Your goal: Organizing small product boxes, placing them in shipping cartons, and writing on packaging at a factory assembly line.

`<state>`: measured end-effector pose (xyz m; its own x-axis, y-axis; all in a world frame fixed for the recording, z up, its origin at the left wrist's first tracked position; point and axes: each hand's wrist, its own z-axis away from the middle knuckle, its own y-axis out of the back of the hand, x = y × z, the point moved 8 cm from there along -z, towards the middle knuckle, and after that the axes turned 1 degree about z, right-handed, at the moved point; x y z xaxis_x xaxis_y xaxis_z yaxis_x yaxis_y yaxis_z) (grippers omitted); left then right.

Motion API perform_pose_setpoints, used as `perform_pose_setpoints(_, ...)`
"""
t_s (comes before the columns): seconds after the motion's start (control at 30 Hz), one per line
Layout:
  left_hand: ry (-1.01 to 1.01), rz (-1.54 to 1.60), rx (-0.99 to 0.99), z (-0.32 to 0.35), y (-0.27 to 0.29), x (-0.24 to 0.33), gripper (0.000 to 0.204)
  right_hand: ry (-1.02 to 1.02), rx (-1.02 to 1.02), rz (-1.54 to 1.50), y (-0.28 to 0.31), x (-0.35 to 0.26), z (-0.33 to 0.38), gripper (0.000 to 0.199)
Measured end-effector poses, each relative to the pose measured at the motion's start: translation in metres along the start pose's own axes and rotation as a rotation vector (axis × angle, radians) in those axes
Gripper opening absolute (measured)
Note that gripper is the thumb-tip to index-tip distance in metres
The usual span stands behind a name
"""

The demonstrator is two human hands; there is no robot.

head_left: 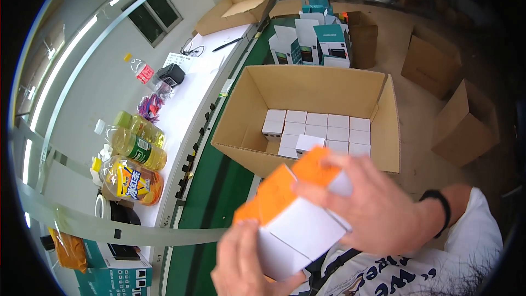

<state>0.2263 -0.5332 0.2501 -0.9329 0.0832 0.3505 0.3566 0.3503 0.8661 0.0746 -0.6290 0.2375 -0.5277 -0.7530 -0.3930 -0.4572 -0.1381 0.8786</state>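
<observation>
Between my two hands, above the near edge of a large open cardboard carton [323, 89], is a cluster of small white boxes with orange faces [301, 227]. My left hand [241, 266] is closed around the cluster's lower left end, thumb underneath. My right hand [372, 203] grips its right side, fingers over the orange faces; a black band circles that wrist. Inside the carton, small white boxes [316, 131] stand in rows, and one white box [310, 143] sits higher than its neighbours. The carton's near wall hides part of its floor.
The carton rests by a green conveyor belt [205, 208]. Left, a white table [181, 115] bears several bottles [134, 178] and a black device [171, 75]. Teal-and-white packages [331, 38] stand behind the carton. Open brown cartons [466, 123] sit on the floor at right.
</observation>
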Motion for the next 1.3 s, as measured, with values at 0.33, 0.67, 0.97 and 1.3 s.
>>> perform_pose_setpoints(0.33, -0.223, -0.031, 0.273, -0.194, -0.01, -0.04, 0.082, 0.068, 0.071, 0.145, 0.051, 0.096, -0.185, 0.099)
perform_pose_setpoints(0.67, 0.259, -0.098, -0.39, -0.277, -0.218, -0.203, 0.097, 0.045, -0.377, -0.262, -0.195, 0.268, -0.29, 0.122)
perform_pose_setpoints(0.97, 0.484, -0.413, -0.88, -0.255, -0.298, -0.258, 0.12, 0.242, -0.578, -0.6, -0.336, 0.28, -0.301, 0.117)
perform_pose_setpoints(1.3, 0.465, -0.606, -1.021, -0.238, -0.314, -0.267, 0.119, 0.204, -0.555, -0.523, -0.372, 0.277, -0.285, 0.11)
